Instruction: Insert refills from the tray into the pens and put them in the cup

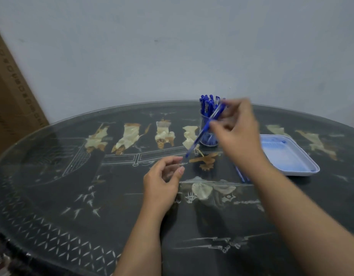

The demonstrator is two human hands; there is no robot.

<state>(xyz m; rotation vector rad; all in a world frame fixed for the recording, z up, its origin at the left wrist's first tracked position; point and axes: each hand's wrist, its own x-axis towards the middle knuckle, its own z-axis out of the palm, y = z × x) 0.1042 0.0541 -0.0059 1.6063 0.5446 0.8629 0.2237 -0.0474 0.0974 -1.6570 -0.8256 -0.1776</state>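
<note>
Dark lacquered table (72, 196) under glass, inlaid with pale figures; we worked over its middle.

- Nearest: the left hand (162, 182) hovered just above the table, its fingers (180, 171) curled, thumb and forefinger drawn together on what looked like a small clear part (182, 163). It was too blurred to name. We judged it was held low and steady so the pen could be brought to it.
- Above and beyond it: the right hand (239, 136) held a blue pen (202, 134) by its upper end, fingers (218, 124) pinching the barrel. The pen slanted down to the left, its tip close to the left fingertips but apart from them. That slant suited mating the two pieces. Assembly looked unfinished, so we judged this pen not ready for the cup.
- Under the right forearm: a few loose blue sticks (240, 175) lay on the table. We could not tell whether they were pens or refills.
- Right: the white tray (303, 170) sat within easy reach of the right hand. We could make out no refills in it.
- Behind the pen: the clear cup (211, 141) stood upright, packed with blue pens, caps up.
- Farthest: a plain grey wall (172, 46), with a cardboard box (11, 96) leaning at the left.
</note>
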